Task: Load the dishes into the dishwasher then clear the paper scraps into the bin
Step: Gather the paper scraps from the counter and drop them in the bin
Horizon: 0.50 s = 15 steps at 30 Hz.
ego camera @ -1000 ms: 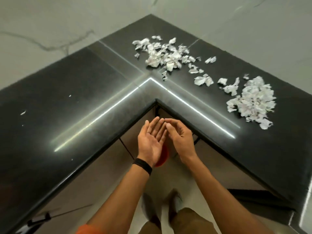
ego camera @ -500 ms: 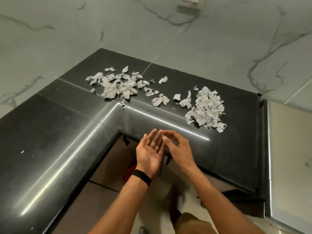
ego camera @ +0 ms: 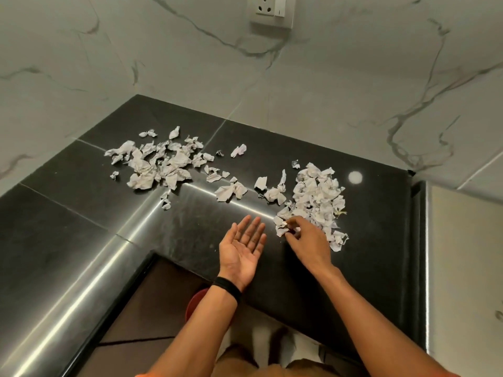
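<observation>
Torn white paper scraps lie on a black L-shaped countertop (ego camera: pixel 81 213). One pile of scraps (ego camera: pixel 317 197) is at the right, another pile (ego camera: pixel 160 164) at the back left, with a few loose scraps (ego camera: pixel 228 190) between them. My right hand (ego camera: pixel 306 240) reaches the near edge of the right pile and its fingertips pinch a scrap there. My left hand (ego camera: pixel 242 248) hovers palm up with straight fingers beside it, holding nothing. A red bin (ego camera: pixel 194 306) shows partly below the counter edge, under my left forearm.
Marble-patterned walls meet behind the counter corner, with a wall socket (ego camera: pixel 272 12) high up. A pale appliance top (ego camera: pixel 465 281) adjoins the counter at the right. Brown cabinet fronts and the floor lie below the inner corner.
Both hands have moved up from over the bin to the counter. The right hand has parted from the left and now pinches a scrap at the right pile; the view has tilted up.
</observation>
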Each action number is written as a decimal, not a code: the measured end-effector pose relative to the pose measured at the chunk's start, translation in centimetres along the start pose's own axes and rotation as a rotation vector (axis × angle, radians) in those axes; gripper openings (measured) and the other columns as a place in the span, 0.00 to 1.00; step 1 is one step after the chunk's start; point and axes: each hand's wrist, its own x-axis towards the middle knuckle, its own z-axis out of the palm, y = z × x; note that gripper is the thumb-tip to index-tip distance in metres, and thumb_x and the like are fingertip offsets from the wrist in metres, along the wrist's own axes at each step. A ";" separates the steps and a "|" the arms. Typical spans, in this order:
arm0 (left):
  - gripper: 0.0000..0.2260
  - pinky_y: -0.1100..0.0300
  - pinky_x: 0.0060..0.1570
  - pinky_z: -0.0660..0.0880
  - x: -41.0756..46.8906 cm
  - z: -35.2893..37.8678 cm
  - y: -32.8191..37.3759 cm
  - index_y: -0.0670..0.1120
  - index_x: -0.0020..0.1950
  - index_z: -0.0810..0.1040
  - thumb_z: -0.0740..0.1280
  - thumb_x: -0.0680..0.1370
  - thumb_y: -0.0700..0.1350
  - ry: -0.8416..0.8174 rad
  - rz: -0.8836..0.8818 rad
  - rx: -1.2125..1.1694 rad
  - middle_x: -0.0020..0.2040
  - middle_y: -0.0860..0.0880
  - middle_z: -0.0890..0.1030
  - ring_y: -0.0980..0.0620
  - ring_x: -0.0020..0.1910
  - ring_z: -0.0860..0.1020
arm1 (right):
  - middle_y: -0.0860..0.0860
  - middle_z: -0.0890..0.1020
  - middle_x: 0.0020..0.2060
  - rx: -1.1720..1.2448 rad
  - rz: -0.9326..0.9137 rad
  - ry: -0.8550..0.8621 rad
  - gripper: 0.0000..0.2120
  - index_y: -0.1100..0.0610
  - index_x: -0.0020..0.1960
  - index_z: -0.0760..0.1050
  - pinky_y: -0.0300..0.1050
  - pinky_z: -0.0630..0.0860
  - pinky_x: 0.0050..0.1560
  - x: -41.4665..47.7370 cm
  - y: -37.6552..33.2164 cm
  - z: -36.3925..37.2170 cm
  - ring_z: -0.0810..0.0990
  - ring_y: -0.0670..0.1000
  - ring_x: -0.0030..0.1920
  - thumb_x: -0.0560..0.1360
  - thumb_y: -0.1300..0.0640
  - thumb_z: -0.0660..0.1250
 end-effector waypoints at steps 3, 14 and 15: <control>0.20 0.49 0.67 0.73 1.6 0.4 0.3 0.43 0.70 0.76 0.60 0.83 0.52 0.017 -0.013 0.015 0.64 0.42 0.82 0.44 0.65 0.79 | 0.42 0.83 0.54 -0.147 -0.058 0.023 0.14 0.46 0.63 0.76 0.45 0.76 0.49 1.0 0.2 0.3 0.81 0.46 0.49 0.78 0.51 0.71; 0.20 0.49 0.66 0.74 6.6 1.0 2.5 0.43 0.70 0.76 0.61 0.83 0.52 -0.049 -0.115 0.084 0.64 0.42 0.82 0.44 0.64 0.80 | 0.39 0.82 0.50 -0.120 0.062 0.042 0.09 0.42 0.57 0.77 0.42 0.79 0.46 0.3 -0.6 0.9 0.80 0.40 0.42 0.78 0.50 0.71; 0.20 0.49 0.66 0.74 7.1 1.3 2.7 0.43 0.71 0.76 0.61 0.83 0.52 -0.061 -0.120 0.087 0.64 0.42 0.82 0.44 0.64 0.80 | 0.38 0.82 0.49 -0.049 0.100 0.051 0.08 0.42 0.56 0.77 0.40 0.79 0.45 0.3 -1.0 0.6 0.80 0.40 0.39 0.77 0.50 0.72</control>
